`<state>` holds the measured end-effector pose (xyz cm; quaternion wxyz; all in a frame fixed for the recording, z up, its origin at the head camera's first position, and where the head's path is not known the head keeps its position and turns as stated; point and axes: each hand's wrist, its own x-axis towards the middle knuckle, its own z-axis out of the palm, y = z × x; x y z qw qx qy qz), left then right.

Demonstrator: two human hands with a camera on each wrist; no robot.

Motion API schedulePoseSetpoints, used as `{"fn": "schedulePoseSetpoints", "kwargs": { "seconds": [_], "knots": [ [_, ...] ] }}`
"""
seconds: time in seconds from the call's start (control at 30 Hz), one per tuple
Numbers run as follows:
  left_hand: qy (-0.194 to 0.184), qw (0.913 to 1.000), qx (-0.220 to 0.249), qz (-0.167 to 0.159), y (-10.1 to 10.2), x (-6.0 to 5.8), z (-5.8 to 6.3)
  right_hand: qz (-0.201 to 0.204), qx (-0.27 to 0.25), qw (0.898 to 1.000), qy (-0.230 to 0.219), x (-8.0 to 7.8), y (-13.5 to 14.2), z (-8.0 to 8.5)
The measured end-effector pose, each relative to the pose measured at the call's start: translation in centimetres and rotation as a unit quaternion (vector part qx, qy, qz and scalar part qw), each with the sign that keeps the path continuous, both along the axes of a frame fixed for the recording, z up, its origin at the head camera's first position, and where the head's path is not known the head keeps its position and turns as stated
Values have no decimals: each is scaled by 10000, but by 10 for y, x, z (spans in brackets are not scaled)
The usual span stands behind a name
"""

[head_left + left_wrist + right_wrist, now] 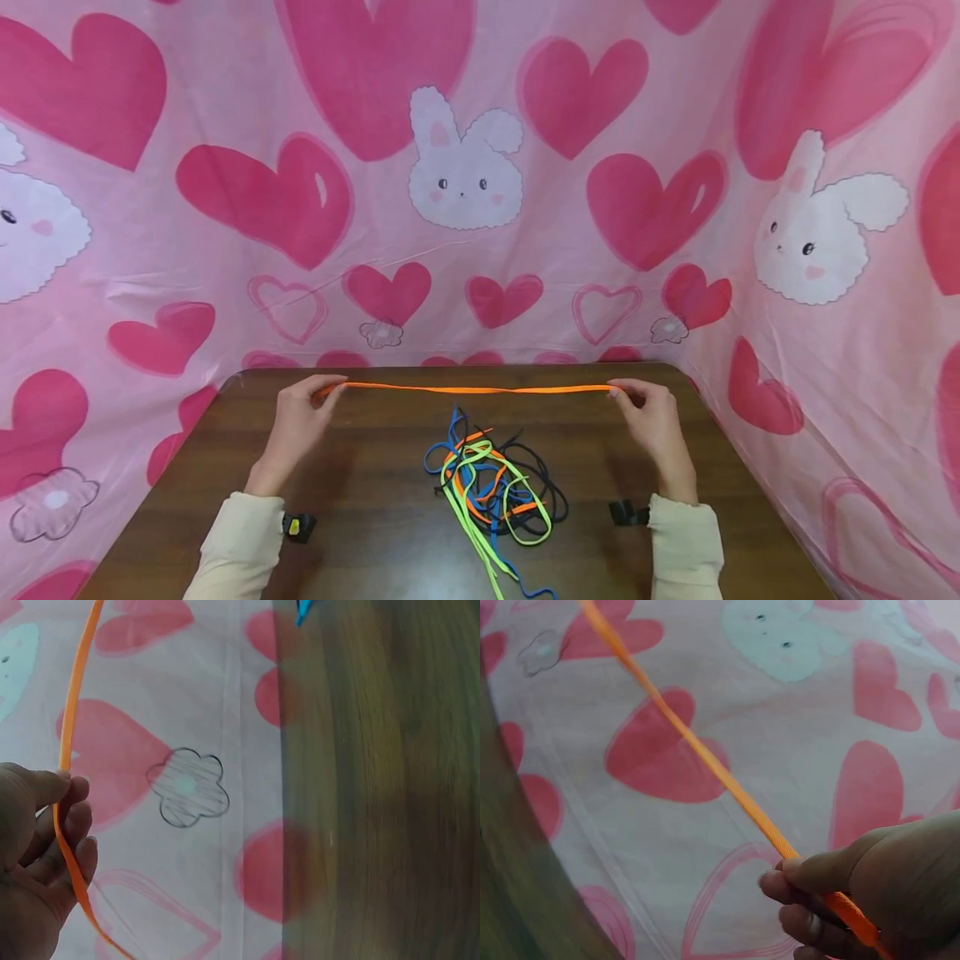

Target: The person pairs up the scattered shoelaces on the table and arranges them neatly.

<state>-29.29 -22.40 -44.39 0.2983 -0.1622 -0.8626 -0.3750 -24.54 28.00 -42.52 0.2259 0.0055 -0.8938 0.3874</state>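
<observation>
An orange shoelace (472,390) is stretched almost level between both hands, above the far part of the table. My left hand (302,417) pinches it between thumb and fingers; in the left wrist view its loose tail (82,900) hangs past the palm. On the other side my right hand (654,421) pinches the lace near its other end, and a short piece runs on under the fingers (802,922). Below and between the hands lies a tangled pile of shoelaces (487,483) in neon yellow, blue, black and orange.
The brown wooden table (375,533) has its far edge against a pink cloth (465,250) printed with hearts and rabbits, which also rises at both sides. Yellow and blue lace ends trail from the pile toward the near side. Dark camera mounts sit at both wrists.
</observation>
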Motion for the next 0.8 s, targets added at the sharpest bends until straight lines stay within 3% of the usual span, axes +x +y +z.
{"fn": "schedulePoseSetpoints", "kwargs": {
  "seconds": [0.2,0.4,0.63,0.8],
  "knots": [
    [185,9996,-179,132,-18,-12,-4,302,486,9980,-267,-12,9,-3],
    [-184,9992,-197,294,-32,-22,-11,590,731,9938,-594,-29,16,-7],
    [-532,9942,-458,814,-43,-34,-21,133,928,9892,-1126,-49,18,-14],
    [-569,9924,-654,869,-49,-44,-29,243,1002,9859,-1320,-58,20,-18]
  ]
}}
